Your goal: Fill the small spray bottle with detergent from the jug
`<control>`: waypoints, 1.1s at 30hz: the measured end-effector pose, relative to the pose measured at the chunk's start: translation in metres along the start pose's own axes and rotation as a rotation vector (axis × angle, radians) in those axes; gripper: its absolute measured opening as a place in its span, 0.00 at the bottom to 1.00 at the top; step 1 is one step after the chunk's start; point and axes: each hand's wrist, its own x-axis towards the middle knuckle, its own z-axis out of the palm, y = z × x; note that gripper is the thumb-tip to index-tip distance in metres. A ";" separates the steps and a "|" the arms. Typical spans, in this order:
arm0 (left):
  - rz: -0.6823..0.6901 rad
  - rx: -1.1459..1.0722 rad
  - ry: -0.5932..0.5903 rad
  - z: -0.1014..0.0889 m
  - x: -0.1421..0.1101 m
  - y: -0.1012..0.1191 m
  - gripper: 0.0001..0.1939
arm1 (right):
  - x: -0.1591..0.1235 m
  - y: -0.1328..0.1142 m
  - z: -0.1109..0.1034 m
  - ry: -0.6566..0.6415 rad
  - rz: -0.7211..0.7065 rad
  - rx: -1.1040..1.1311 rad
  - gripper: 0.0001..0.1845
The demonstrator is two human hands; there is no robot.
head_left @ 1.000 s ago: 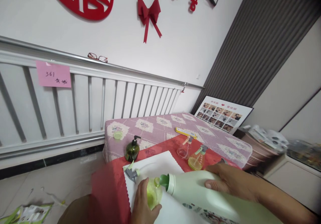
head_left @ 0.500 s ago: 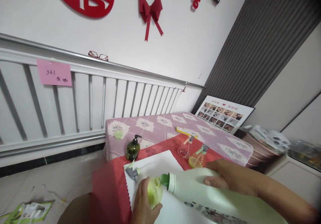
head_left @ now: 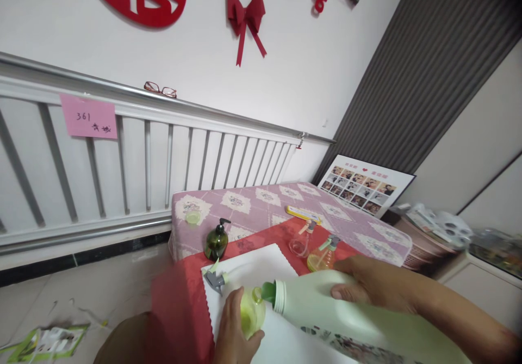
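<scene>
My left hand (head_left: 236,328) is closed around a small yellow-green bottle (head_left: 252,314) with its neck uncovered. In my right hand (head_left: 362,288) lies a large pale green detergent jug (head_left: 314,298), tipped to the left so that its green spout (head_left: 268,292) meets the small bottle's neck. Whether liquid is flowing between them is too small to tell. A grey and green spray head (head_left: 215,281) lies on the white mat (head_left: 271,260), left of the small bottle. Beyond the jug stand a clear spray bottle (head_left: 300,244) and another spray bottle holding yellow liquid (head_left: 320,259).
A dark green pump bottle (head_left: 216,241) stands behind the mat on the red cloth (head_left: 255,242). On the patterned cover (head_left: 261,196) sit a pale green cap (head_left: 193,217) and a yellow box (head_left: 303,215). The radiator (head_left: 142,152) runs along the wall.
Very little differs. The jug's body and my right hand have risen slightly, while the spout stays at the small bottle's neck.
</scene>
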 end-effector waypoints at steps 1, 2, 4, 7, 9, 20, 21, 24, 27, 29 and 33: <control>-0.005 0.006 -0.018 0.000 0.000 -0.001 0.47 | 0.000 -0.002 -0.001 -0.014 -0.003 0.001 0.21; -0.007 0.010 -0.034 0.000 0.001 -0.002 0.47 | -0.001 -0.004 -0.002 -0.036 -0.003 0.001 0.21; -0.001 0.011 -0.030 0.001 0.001 -0.003 0.48 | -0.002 -0.007 -0.004 -0.057 0.000 -0.004 0.21; 0.010 -0.002 0.018 0.003 0.002 -0.005 0.48 | -0.002 -0.009 -0.006 -0.073 0.015 -0.006 0.20; 0.000 -0.006 0.000 0.002 0.003 -0.006 0.48 | -0.002 -0.008 -0.005 -0.074 0.010 -0.002 0.19; -0.006 -0.012 -0.019 0.000 0.001 -0.004 0.48 | -0.005 -0.017 -0.010 -0.078 -0.010 -0.020 0.18; -0.005 -0.014 -0.022 0.001 0.001 -0.005 0.48 | -0.004 -0.017 -0.010 -0.074 -0.011 -0.018 0.18; -0.007 -0.010 -0.048 0.003 0.003 -0.009 0.48 | -0.003 -0.016 -0.009 -0.075 -0.018 -0.016 0.18; -0.003 -0.013 -0.054 0.004 0.004 -0.010 0.48 | -0.002 -0.016 -0.009 -0.087 -0.018 -0.004 0.19; -0.008 -0.015 -0.061 0.003 0.003 -0.008 0.48 | -0.002 -0.016 -0.009 -0.084 -0.018 0.010 0.19; -0.006 -0.004 0.005 0.002 0.000 0.000 0.48 | -0.002 -0.016 -0.009 -0.072 -0.009 -0.013 0.18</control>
